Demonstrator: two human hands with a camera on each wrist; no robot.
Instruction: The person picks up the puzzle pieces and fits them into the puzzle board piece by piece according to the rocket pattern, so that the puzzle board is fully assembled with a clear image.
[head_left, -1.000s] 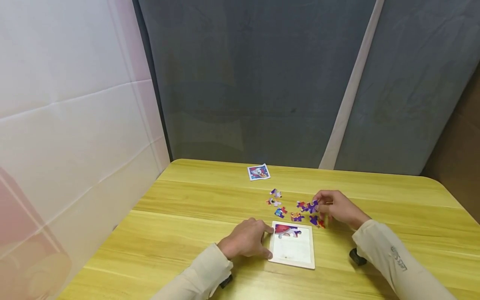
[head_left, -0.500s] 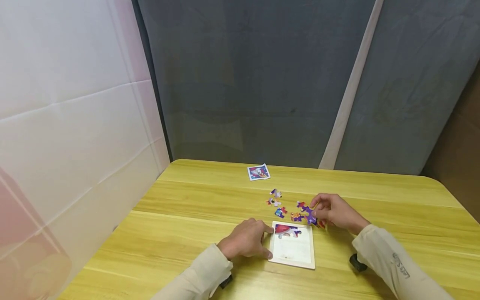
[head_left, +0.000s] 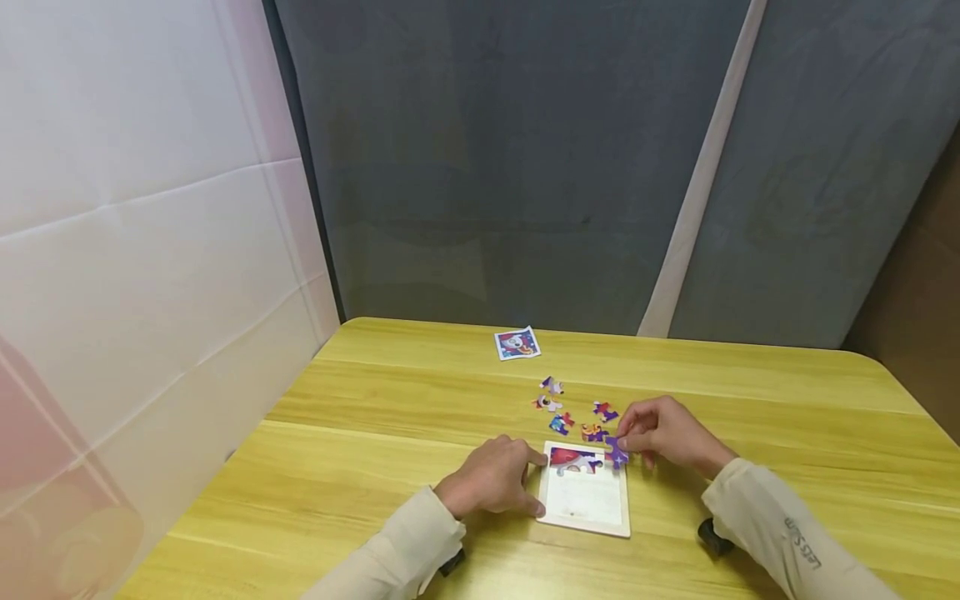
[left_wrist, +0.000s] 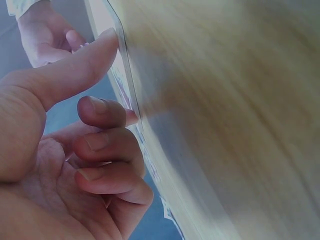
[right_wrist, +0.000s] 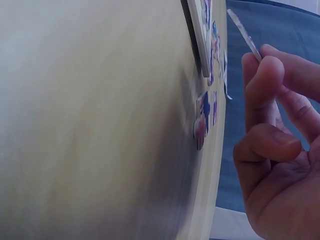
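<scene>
A pale wooden puzzle tray (head_left: 588, 508) lies on the table in the head view, with a red and purple part filled in along its top. My left hand (head_left: 517, 483) holds the tray's left edge between thumb and forefinger. In the left wrist view the thumb (left_wrist: 95, 55) touches the tray's edge (left_wrist: 126, 75) and the other fingers curl. My right hand (head_left: 637, 437) pinches a purple puzzle piece (head_left: 617, 452) at the tray's top right corner. In the right wrist view the piece (right_wrist: 244, 34) shows edge-on between the fingertips (right_wrist: 265, 70).
Several loose pieces (head_left: 561, 422) lie scattered just beyond the tray. A small picture card (head_left: 517, 343) sits farther back. The yellow wooden table (head_left: 360, 450) is bounded by a white panel on the left and grey curtains behind.
My right hand lifted the purple piece from the loose group and brought it down and left to the tray's top right corner. The left hand stayed on the tray.
</scene>
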